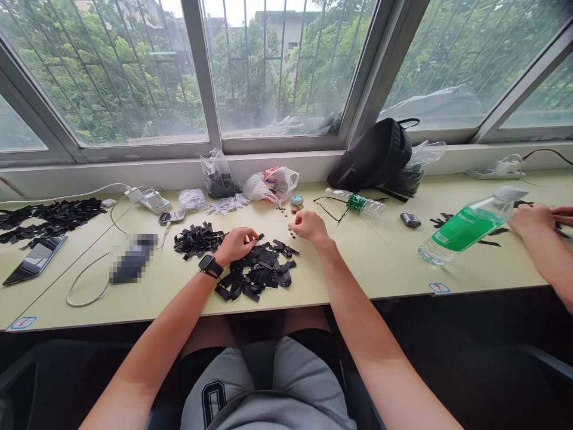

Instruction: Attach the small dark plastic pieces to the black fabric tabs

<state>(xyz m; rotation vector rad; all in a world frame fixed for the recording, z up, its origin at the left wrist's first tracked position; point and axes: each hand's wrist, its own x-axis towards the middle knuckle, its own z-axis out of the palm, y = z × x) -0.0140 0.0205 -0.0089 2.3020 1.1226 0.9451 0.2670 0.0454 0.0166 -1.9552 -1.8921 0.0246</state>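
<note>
Long pale-green desk [371, 269] beneath a barred window [282, 65], seen from a seated person's head, with 12 o'clock straight ahead. Black backpack [371, 155] slumped against the sill at 1 o'clock. Loose black fabric strips [54, 220] spread out at 10 o'clock; a heap of black strips [257, 269] directly ahead at 12 o'clock, with a smaller clump [197, 240] just beside it. Green-labelled water bottle [465, 230] at 2 o'clock, near a co-worker's hand [532, 220] at the 3 o'clock edge. Left hand [237, 246] resting on the heap, fingers curled over the strips, any grip impossible to tell. Right hand [311, 227] well apart from it, curled and knuckles up at the heap's far edge, anything held inside impossible to tell. Small dark pieces [282, 210] scattered at 12 o'clock, just beyond the right hand, near a small round tin [296, 200]. Black wristwatch [210, 266] on the left wrist. Risks: small dark pieces scattered further by a careless knock from the right hand; strips from the heap and clump mixed by a sweep of the left forearm; water over the strips if the bottle were tipped.
</note>
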